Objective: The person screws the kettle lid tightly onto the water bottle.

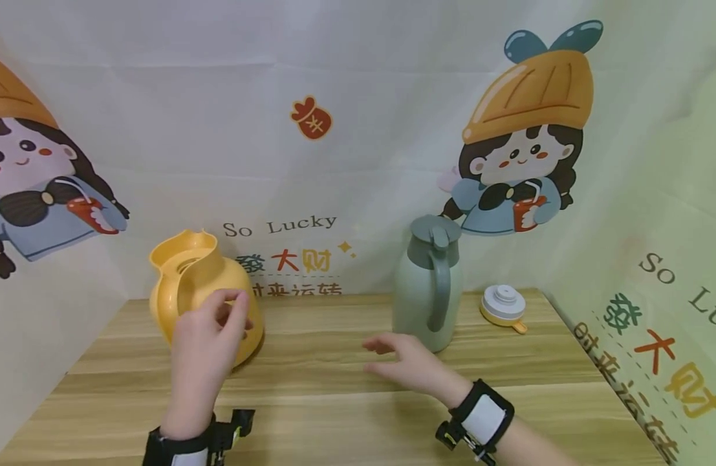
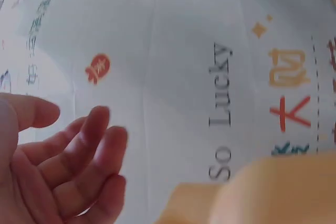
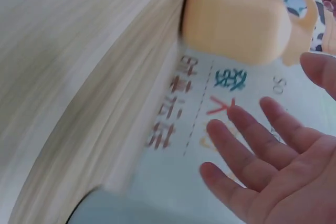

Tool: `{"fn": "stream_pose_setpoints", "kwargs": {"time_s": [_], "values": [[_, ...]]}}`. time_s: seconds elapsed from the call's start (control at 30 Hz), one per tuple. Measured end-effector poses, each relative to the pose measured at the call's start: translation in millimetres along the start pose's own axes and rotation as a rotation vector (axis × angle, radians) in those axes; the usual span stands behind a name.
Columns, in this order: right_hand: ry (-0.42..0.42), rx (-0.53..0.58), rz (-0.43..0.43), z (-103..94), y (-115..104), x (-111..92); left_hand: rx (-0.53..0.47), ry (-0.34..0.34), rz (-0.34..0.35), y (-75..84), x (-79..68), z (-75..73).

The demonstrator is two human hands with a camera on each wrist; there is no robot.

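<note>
A yellow jug (image 1: pixel 244 275) with a wavy open spout and a loop handle stands at the left of the table. In the head view my left hand (image 1: pixel 205 340) overlaps its front. The left wrist view shows that hand's fingers (image 2: pixel 79 174) loosely bent, with nothing held and part of the jug (image 2: pixel 273 190) below. A grey-green thermos jug (image 1: pixel 408 291), lid on and handle facing me, stands upright at right of centre. My right hand (image 1: pixel 407 362) is before its base, fingers spread and holding nothing, as the right wrist view also shows.
A round white-and-yellow stopper (image 1: pixel 503 303) with a small tab lies right of the thermos jug. The wood-grain table (image 1: pixel 323 382) ends at a printed cloth backdrop (image 1: pixel 369 129), which also runs down both sides.
</note>
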State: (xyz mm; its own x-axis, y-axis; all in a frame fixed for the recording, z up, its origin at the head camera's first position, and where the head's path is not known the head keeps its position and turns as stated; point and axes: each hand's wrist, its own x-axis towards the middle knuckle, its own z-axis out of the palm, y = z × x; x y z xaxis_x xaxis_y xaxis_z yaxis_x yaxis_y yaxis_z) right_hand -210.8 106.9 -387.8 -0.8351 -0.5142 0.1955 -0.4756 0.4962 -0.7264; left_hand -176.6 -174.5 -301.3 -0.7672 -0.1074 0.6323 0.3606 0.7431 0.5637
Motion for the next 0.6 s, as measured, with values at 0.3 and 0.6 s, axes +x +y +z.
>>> {"fn": "stream_pose_setpoints", "kwargs": {"time_s": [0.3, 0.6], "values": [[0.056, 0.139, -0.006, 26.7, -30.4, 37.3, 0.050, 0.372, -0.059, -38.1, 2.5, -20.6], [0.173, 0.299, -0.010, 48.2, -42.4, 75.8, -0.065, 0.334, -0.275, -63.8, 4.0, -16.9]]}}
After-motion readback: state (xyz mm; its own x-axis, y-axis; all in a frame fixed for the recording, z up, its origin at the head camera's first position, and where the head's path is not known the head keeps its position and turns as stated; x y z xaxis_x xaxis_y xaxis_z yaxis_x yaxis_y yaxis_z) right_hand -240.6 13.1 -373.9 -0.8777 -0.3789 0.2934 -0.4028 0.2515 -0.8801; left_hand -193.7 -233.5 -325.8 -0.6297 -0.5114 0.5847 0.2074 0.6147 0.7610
